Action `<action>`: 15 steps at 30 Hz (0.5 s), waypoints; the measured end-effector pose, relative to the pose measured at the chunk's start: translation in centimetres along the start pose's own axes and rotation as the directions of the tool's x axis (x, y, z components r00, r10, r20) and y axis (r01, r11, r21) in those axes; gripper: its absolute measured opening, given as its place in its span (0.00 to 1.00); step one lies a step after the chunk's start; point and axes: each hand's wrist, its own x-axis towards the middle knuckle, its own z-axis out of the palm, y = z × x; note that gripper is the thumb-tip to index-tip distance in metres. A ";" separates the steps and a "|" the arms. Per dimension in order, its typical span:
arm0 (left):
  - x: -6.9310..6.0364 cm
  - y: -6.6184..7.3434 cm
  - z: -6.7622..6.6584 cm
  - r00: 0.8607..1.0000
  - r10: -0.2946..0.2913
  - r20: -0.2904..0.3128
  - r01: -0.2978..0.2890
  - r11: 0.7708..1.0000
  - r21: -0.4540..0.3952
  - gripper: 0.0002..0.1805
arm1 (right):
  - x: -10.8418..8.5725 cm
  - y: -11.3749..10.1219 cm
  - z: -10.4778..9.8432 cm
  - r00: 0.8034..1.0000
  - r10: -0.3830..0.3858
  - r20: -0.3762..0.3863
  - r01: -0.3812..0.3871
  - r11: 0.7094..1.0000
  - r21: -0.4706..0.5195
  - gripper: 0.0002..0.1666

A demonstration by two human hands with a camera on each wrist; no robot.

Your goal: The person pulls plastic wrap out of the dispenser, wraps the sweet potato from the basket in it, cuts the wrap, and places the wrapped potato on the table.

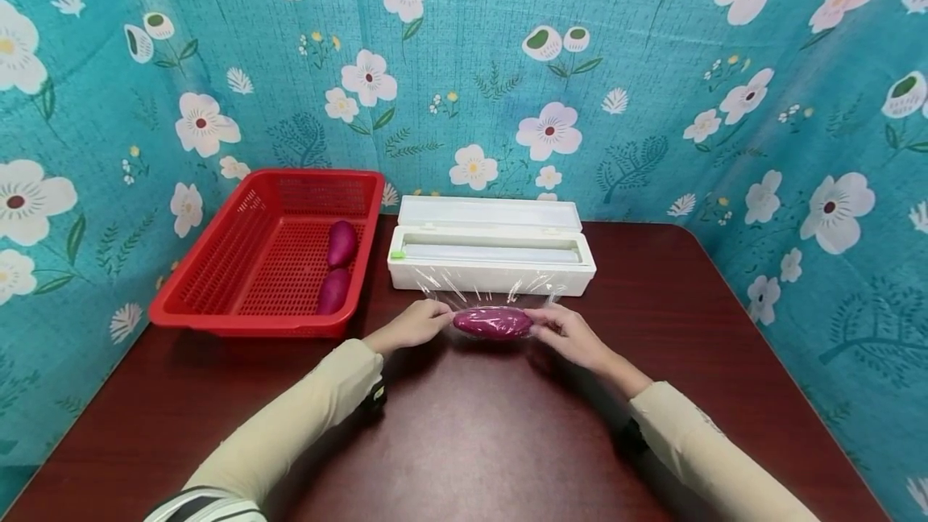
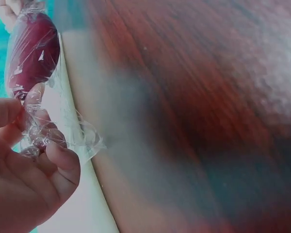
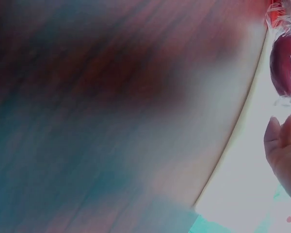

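My pale sleeves (image 1: 304, 405) come in from the bottom corners of the frame, over the dark red table (image 1: 464, 441). At the centre of the frame, just below the middle, lies the purple tuber (image 1: 493, 322) in clear film (image 2: 85, 138), lengthwise between my hands; I can't tell whether it touches the table. My left grip (image 1: 416, 325) pinches gathered film at its left end, thumb against fingers; my right grip (image 1: 573, 338) pinches at the other end, thumb below.

I judge the tuber firm and fairly light, hard to bruise, but slick under plastic. The film is the delicate part: thin, clingy, likely to crease or tear, so I'd take it by the bunched ends, close to the tips, without digging in nails.

Beyond, film fans up toward the open white box (image 1: 435, 276), with a pale roll (image 1: 493, 254) inside. In the left half, a red basket (image 1: 246, 325) holds two bare tubers (image 1: 342, 244). A flowered teal curtain (image 1: 449, 31) fills the top.
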 end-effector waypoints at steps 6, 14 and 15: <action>0.6 0.0 0.4 0.998 -0.036 -0.049 0.036 0.999 0.001 0.19 | 0.8 0.3 0.7 0.998 -0.037 -0.049 0.031 0.993 -0.111 0.25; 0.6 0.4 0.3 0.991 -0.006 -0.137 0.020 0.995 0.098 0.19 | 1.7 0.7 0.5 0.994 -0.077 -0.073 0.065 0.986 -0.152 0.20; 0.6 0.4 0.2 0.990 0.022 -0.140 -0.004 0.992 0.129 0.25 | 1.8 0.7 0.4 0.995 -0.073 -0.068 0.062 0.985 -0.158 0.19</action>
